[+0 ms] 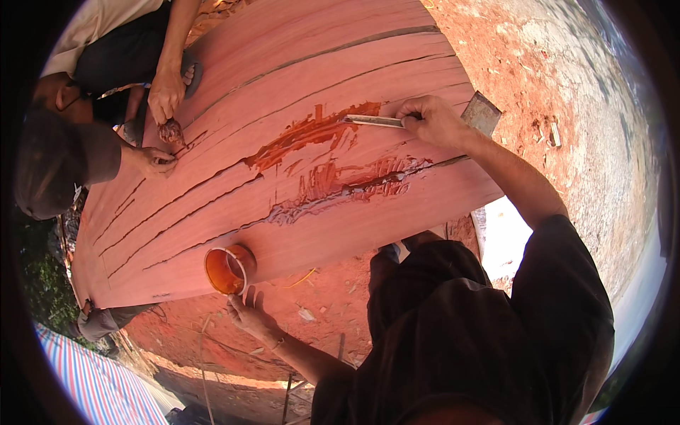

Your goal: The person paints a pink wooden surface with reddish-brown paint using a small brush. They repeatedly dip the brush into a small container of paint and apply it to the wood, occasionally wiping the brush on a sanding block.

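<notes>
A broad, reddish wooden slab (pixel 340 78) with long dark cracks stretches before me. Wet, glossy orange-red paste (pixel 297 138) is smeared along two of the cracks in its middle. My right hand (pixel 435 122) is closed round a narrow flat spatula (pixel 375 121), whose tip lies over the upper smear. A squarish metal plate (pixel 482 113) shows just behind that wrist; I cannot tell whether it joins the spatula. At the slab's near edge, my left hand (pixel 253 319) grips the lower rim of a tilted round pot (pixel 244 263), coated orange inside.
Across the slab at the left, a co-worker in a dark cap (pixel 46 163) bends over it, pressing a dark lump (pixel 171 132) near a crack. Reddish soil (pixel 312 304) with scraps lies below. A striped sheet (pixel 99 379) is at lower left, a pale concrete strip (pixel 574 85) at right.
</notes>
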Available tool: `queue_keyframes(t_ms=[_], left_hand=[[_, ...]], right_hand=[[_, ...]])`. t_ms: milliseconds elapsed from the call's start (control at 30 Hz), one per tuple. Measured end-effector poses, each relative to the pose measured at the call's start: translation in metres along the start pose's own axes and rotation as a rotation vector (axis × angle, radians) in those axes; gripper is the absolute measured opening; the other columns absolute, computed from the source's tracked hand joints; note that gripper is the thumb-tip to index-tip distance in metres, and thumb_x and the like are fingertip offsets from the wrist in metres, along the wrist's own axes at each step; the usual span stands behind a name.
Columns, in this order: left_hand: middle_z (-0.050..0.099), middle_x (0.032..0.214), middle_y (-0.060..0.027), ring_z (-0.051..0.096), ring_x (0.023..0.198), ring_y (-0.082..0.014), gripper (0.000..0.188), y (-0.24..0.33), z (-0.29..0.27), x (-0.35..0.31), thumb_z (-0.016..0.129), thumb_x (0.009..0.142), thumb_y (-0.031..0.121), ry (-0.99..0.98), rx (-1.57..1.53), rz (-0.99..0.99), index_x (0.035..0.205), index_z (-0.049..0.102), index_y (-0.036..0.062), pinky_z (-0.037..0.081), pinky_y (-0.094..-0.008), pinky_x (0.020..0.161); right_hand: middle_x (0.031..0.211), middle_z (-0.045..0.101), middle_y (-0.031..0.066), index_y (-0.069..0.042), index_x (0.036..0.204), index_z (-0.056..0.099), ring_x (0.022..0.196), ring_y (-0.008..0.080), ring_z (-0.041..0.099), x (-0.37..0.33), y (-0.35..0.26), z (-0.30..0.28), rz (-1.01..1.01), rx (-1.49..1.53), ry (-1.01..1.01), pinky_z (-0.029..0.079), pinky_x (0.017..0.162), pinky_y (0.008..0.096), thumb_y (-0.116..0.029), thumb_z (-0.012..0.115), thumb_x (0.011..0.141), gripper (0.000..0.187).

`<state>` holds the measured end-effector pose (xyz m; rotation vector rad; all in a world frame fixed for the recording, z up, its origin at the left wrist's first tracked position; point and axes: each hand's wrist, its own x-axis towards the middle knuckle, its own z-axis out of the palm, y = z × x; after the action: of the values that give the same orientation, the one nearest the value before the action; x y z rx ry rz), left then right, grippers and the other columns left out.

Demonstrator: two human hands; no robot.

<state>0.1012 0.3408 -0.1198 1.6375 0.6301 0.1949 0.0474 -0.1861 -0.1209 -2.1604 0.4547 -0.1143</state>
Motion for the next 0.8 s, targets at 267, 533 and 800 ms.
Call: queue_keyframes(t_ms=[267,533,800], left_hand=[[0.067,0.118,-0.0116,0.072,0.097,-0.0276,0.040,0.002,0.004,-0.004,0.061,0.106,0.035,0.050,0.001,0.004,0.128,0.057,0.0024,0.060,-0.0396,0.074],[0.066,0.122,-0.0123,0.072,0.099,-0.0296,0.040,0.003,0.001,0.001,0.062,0.105,0.034,0.002,-0.011,-0.041,0.130,0.055,0.0025,0.059,-0.0398,0.075],[0.065,0.121,-0.0117,0.072,0.100,-0.0306,0.035,0.005,0.002,-0.004,0.063,0.104,0.034,0.004,-0.020,-0.026,0.122,0.057,0.0049,0.060,-0.0398,0.074]], right_hand=[[0.080,0.071,0.0105,-0.001,0.100,0.075,0.073,0.0150,0.064,-0.004,-0.006,-0.025,0.203,-0.103,0.011,0.051,0.069,0.0340,-0.008,0.063,0.089,0.017],[0.083,0.071,0.0175,-0.002,0.098,0.070,0.073,0.0343,0.068,-0.017,-0.019,-0.017,-0.013,-0.251,0.088,0.052,0.069,0.0407,-0.007,0.062,0.087,0.015],[0.090,0.069,0.0147,-0.009,0.101,0.073,0.082,0.0379,0.069,-0.014,-0.012,-0.006,-0.345,-0.451,0.337,0.056,0.074,0.0486,-0.006,0.065,0.085,0.018]])
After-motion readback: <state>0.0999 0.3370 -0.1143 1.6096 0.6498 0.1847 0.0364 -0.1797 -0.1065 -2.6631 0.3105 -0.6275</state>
